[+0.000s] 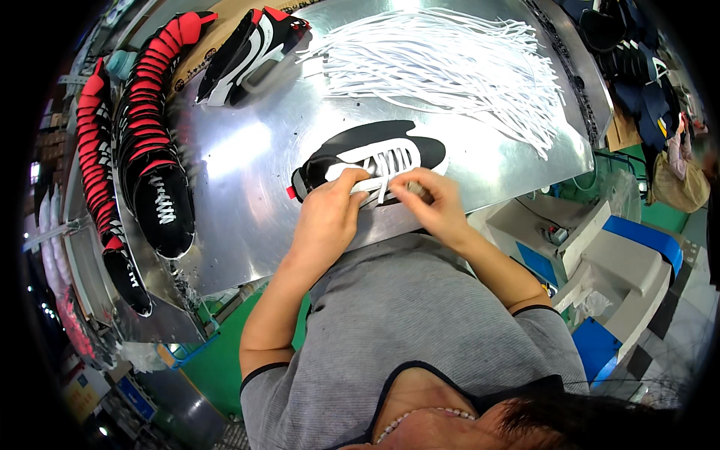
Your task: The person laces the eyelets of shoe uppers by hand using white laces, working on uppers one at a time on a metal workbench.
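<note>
A black and white shoe upper (361, 139) lies on the metal tabletop in front of me, its toe end to the right. White shoelace (396, 159) crosses its eyelet rows in several slanted bars. My left hand (331, 215) is closed on the upper's near edge, beside the opening, thumb and forefinger at the eyelets. Bent over the near side of the lacing, my right hand (436, 204) pinches the white lace between thumb and forefinger. The lace's end is hidden by my fingers.
A large heap of loose white laces (442, 67) covers the far right of the metal table (247, 202). Another black and white upper (259, 56) lies at the far left. Two long nested stacks of red-and-black uppers (154, 97) line the left side. A grey plastic bin (622, 262) stands right.
</note>
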